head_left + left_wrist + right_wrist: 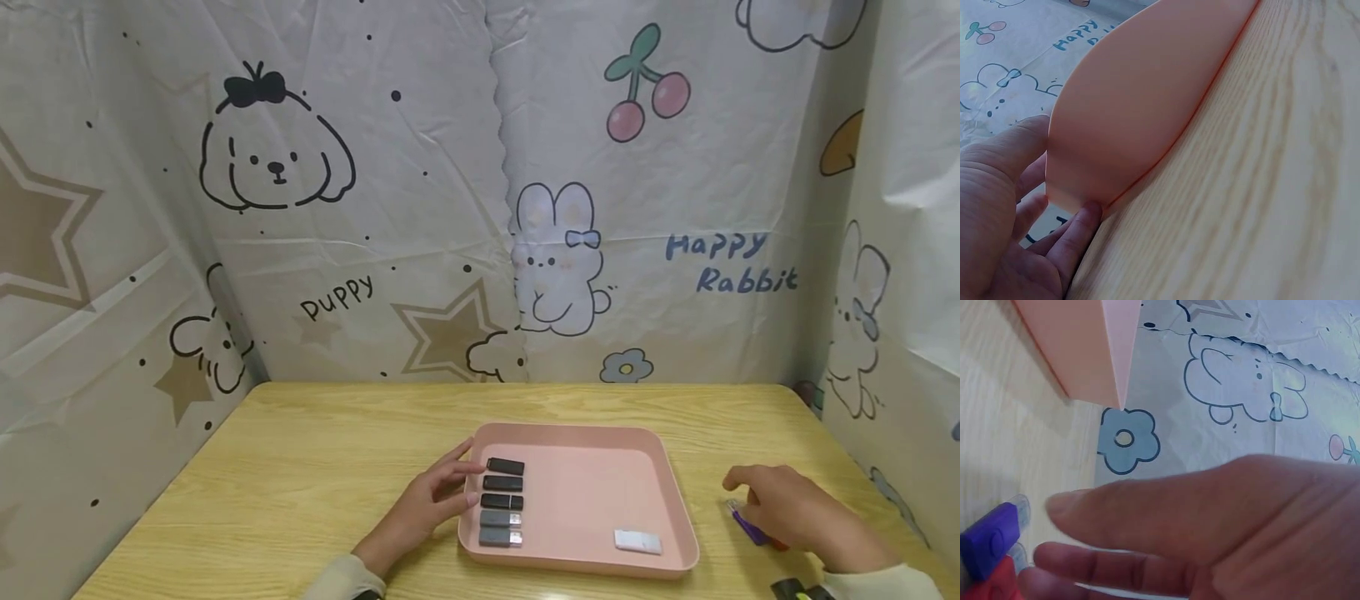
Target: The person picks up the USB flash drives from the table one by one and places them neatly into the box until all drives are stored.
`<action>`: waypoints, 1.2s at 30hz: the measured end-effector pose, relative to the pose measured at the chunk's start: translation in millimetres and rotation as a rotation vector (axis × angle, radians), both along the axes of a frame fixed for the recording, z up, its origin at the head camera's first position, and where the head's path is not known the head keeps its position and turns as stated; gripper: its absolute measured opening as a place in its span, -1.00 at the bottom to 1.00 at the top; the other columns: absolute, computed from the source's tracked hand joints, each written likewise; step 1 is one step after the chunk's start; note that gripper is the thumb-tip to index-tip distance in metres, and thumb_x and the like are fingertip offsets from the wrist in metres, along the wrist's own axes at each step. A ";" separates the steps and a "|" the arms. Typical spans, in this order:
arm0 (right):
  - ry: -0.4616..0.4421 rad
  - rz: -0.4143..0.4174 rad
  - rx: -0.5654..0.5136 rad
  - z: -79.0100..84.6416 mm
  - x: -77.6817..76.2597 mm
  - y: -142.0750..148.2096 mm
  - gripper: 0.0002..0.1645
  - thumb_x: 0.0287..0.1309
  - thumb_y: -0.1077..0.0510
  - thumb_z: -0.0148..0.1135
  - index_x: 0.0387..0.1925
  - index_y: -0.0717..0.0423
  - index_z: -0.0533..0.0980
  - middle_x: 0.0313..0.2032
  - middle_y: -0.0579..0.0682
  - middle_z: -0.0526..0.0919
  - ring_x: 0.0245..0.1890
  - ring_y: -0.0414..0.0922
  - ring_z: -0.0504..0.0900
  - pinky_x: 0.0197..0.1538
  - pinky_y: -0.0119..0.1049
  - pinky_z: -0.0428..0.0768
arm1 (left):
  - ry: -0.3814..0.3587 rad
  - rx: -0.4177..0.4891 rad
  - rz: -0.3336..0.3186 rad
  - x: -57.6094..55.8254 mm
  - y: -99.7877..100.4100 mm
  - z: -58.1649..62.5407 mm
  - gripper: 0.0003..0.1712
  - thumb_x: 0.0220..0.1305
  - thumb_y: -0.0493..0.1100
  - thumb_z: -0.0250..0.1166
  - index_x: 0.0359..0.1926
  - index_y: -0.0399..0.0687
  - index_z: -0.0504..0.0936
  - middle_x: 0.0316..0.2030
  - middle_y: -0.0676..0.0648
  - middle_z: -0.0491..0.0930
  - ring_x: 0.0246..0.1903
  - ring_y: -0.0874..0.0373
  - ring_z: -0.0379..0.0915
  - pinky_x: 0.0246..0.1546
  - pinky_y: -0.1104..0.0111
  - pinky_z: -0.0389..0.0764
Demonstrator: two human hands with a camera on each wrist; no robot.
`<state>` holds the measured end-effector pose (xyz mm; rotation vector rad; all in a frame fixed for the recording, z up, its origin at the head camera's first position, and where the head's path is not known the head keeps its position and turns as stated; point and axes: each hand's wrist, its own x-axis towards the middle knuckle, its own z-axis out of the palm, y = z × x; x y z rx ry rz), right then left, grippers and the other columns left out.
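Note:
A pink tray (577, 500) lies on the table, and my left hand (427, 504) holds its left edge, thumb and index finger at the rim. In the left wrist view, another finger touches the tray's outer wall (1141, 94) low down. Along the tray's left side lie black USB sticks (502, 483) and grey USB sticks (495, 528) in a column. A white USB stick (637, 542) sits at the front right inside. Right of the tray, my right hand (795, 508) hovers, fingers bent loosely, over a purple USB stick (991, 540) and a red USB stick (994, 581).
The wood-grain table (337, 467) is enclosed at the back and sides by pale printed fabric (420, 208) with cartoon animals. A dark item with yellow (801, 590) shows by the right sleeve (877, 582).

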<state>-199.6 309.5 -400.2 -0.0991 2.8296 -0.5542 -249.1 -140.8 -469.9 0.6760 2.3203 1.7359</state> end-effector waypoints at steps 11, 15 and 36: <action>-0.001 -0.013 0.001 -10.6 2.3 2.1 -0.59 -0.09 0.39 0.27 -0.09 0.25 0.53 -0.66 -0.05 0.45 -0.74 -0.19 0.38 -0.63 -0.36 0.38 | 0.008 -0.011 -0.007 -2.7 1.2 -3.2 -0.59 0.29 -0.11 0.30 0.14 -0.04 0.57 0.48 -0.01 0.04 0.33 -0.04 0.22 0.29 0.17 0.30; 0.034 0.026 0.025 -12.5 2.0 0.8 -0.56 -0.12 0.37 0.34 -0.09 0.27 0.53 -0.56 -0.06 0.47 -0.61 -0.14 0.42 -0.54 -0.27 0.44 | 0.010 -0.013 -0.003 -2.9 0.4 -3.7 -0.59 0.29 -0.09 0.30 0.14 -0.05 0.57 0.48 -0.01 0.04 0.32 -0.04 0.22 0.28 0.19 0.31; -0.004 0.026 0.016 -13.5 0.1 -15.2 -0.55 -0.19 0.44 0.28 -0.19 0.04 0.47 -0.42 -0.02 0.49 -0.47 -0.06 0.41 -0.45 -0.22 0.38 | -0.010 -0.007 0.003 -2.6 1.5 -1.8 -0.58 0.28 -0.10 0.31 0.15 -0.06 0.57 0.47 0.01 0.06 0.34 -0.03 0.19 0.28 0.18 0.31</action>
